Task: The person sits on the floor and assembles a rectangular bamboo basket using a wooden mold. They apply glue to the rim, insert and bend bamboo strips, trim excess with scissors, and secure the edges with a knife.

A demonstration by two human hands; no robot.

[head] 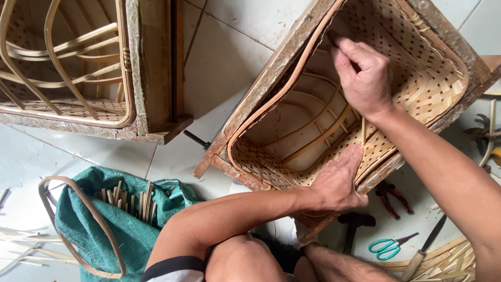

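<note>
Basket (417, 89), woven of pale bamboo strips, is seen seated inside a rough wooden mould frame (271, 68) on the tiled floor (224, 57), tilted approx. diagonally, long axis running lower-left to upper-right w/ the open mouth facing the camera. Right hand (362, 73) is reached down into the basket from the right, fingers bunched and pinched against the bent rim band (308, 57) at the upper-left inner wall; whether a strip is actually gripped cannot be told. Left hand (339, 180) is laid flat, fingers extended and open, pressed on the near lower-right edge of the weave, thumb side toward the body. Rim band is thus nearer the right hand, just at its fingertips; left hand is well apart from it, across the basket's width. Curved ribs (313, 130) are seen crossing the inside between both hands. Elsewhere: a 2nd frame w/ basket (68, 68) at upper left, green sack (125, 230) of cut sticks at lower left, teal scissors (389, 246), red pliers (391, 196) and a knife (425, 250) on the floor at lower right.
</note>
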